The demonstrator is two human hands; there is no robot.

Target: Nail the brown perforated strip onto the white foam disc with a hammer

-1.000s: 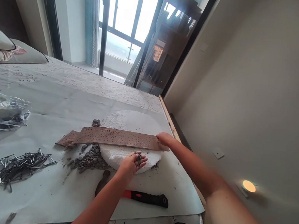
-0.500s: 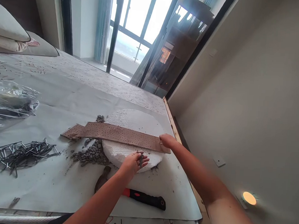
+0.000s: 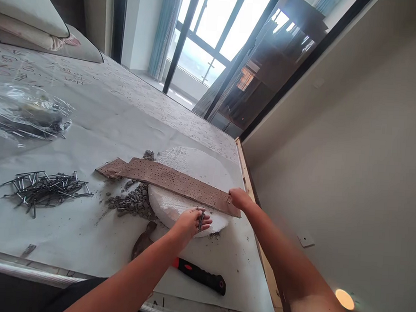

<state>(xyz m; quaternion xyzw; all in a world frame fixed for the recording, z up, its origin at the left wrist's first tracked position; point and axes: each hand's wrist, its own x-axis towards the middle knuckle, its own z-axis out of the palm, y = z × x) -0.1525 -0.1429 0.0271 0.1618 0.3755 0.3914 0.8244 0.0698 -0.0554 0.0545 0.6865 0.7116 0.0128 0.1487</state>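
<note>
My left hand [image 3: 192, 222] is palm up with fingers curled around several dark steel nails [image 3: 200, 220], over the front of a white foam disc [image 3: 196, 162]. At the right end of a brown perforated board [image 3: 177, 181], my right hand [image 3: 239, 199] pinches what looks like a small nail, mostly hidden by the fingers. The board lies across the disc and has a broken, bent left end. A claw hammer [image 3: 203, 276] with a black and red handle lies below my left forearm, which covers part of it.
A pile of loose nails [image 3: 51, 188] lies at the left, with a clear plastic bag [image 3: 29, 115] behind it. Grey rubble [image 3: 135, 201] sits beside the disc. White sheeting [image 3: 92, 233] covers the bed; its wooden edge [image 3: 243, 161] and a wall [image 3: 336, 150] are on the right.
The camera view has tilted and shifted, so the scene sits differently. Both hands stay in nearly the same places relative to the board and disc, the left still holding the nails.
</note>
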